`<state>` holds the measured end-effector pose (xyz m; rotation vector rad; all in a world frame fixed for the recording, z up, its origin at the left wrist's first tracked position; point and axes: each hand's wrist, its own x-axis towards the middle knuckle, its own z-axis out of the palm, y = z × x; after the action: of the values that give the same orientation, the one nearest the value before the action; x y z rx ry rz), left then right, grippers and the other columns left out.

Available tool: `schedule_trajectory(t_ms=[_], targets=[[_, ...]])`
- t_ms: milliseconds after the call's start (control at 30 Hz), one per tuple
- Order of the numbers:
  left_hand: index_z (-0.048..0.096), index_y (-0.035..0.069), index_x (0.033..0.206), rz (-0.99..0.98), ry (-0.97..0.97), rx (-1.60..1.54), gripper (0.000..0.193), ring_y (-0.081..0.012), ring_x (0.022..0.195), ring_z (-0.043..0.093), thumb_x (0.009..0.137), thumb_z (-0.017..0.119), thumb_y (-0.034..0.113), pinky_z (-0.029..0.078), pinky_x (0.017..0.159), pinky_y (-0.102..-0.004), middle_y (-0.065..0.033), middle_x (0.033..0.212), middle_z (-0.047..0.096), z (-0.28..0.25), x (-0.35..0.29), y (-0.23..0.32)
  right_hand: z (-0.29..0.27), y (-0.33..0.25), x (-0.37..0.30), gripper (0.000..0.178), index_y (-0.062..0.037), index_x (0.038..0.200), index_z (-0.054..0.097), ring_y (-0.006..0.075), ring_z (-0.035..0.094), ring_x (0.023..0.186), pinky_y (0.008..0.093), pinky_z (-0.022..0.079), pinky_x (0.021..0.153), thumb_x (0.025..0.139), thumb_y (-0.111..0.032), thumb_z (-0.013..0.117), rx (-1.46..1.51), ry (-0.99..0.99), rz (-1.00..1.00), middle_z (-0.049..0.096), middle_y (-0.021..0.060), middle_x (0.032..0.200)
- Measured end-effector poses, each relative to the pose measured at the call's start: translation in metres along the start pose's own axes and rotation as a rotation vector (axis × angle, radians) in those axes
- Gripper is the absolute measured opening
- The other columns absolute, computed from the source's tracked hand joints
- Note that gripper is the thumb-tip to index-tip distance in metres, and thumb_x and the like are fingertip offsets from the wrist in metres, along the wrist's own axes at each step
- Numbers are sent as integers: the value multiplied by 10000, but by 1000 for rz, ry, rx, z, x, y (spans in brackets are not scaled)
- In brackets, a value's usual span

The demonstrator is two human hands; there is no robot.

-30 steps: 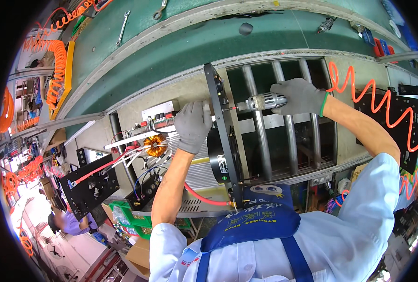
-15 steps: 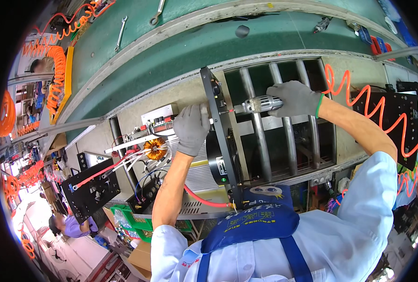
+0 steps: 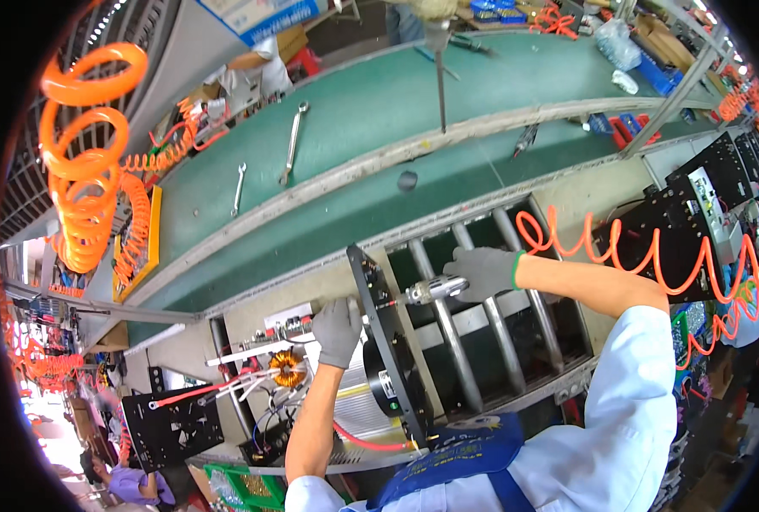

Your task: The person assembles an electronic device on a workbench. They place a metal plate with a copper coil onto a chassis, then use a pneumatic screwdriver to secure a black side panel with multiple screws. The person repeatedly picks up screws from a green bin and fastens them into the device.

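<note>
At a pale workshop table fitted with silver metal rollers, we saw a person in a light blue shirt and a dark blue apron at work on a long black metal panel. The panel stood on edge, slightly tilted, between the two hands, just beside the rollers. In a grey glove with a green cuff, the right hand had its grip closed around a silver cylindrical power driver, which we saw held above the rollers, its tip pointing at the panel's right face; we could not tell whether the tip was seated. Also gloved in grey, the left hand lay against the panel's other side with fingers bent; we could not tell how far its grip was closed or what it held. Near that hand we noted a copper-coloured wound ring coil among white leads, and below it a thick red cable curving toward the panel's foot. A flat black plate sat farther left. Beyond, on a green surface, we spotted a long steel wrench and a shorter steel wrench.
</note>
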<state>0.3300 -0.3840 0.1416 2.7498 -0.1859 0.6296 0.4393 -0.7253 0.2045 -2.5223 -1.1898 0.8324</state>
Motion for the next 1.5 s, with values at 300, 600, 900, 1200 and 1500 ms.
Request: schedule_trajectory(t_ms=[300, 600, 900, 1200, 1500], targets=[[643, 60, 767, 2, 17, 18, 212, -319, 593, 622, 949, 637, 169, 491, 536, -451, -119, 678, 624, 0, -4, 1, -7, 1, 11, 420, -55, 1211, 655, 440, 679, 959, 505, 550, 842, 813, -192, 663, 10, -150, 9, 650, 252, 1043], [636, 54, 767, 14, 48, -5, 212, -323, 594, 618, 954, 626, 154, 491, 544, -448, -129, 676, 615, 0, -3, 4, -9, 6, 19, 326, -87, 1061, 725, 399, 712, 955, 475, 558, 826, 747, -159, 678, 65, -224, 42, 742, 191, 1001], [599, 56, 761, -27, -29, -39, 236, -352, 642, 611, 960, 609, 184, 493, 579, -467, -140, 699, 590, -6, 1, 6, -26, 14, 22, 501, -43, 1117, 636, 216, 658, 721, 367, 533, 629, 778, -377, 791, 525, -397, 84, 665, 104, 863], [601, 62, 770, -45, -37, -16, 212, -338, 628, 610, 940, 623, 186, 492, 563, -456, -126, 690, 590, -1, -5, -1, -6, 9, 36, 546, 35, 1042, 692, 326, 710, 814, 435, 546, 763, 781, -432, 798, 323, -214, 76, 707, 207, 865], [585, 63, 729, -45, -26, -31, 241, -334, 611, 605, 939, 631, 172, 483, 552, -454, -126, 663, 583, -2, -2, 2, 0, 12, 36, 481, -12, 973, 673, 387, 697, 819, 470, 534, 757, 757, -424, 794, 258, -183, 101, 698, 203, 842]])
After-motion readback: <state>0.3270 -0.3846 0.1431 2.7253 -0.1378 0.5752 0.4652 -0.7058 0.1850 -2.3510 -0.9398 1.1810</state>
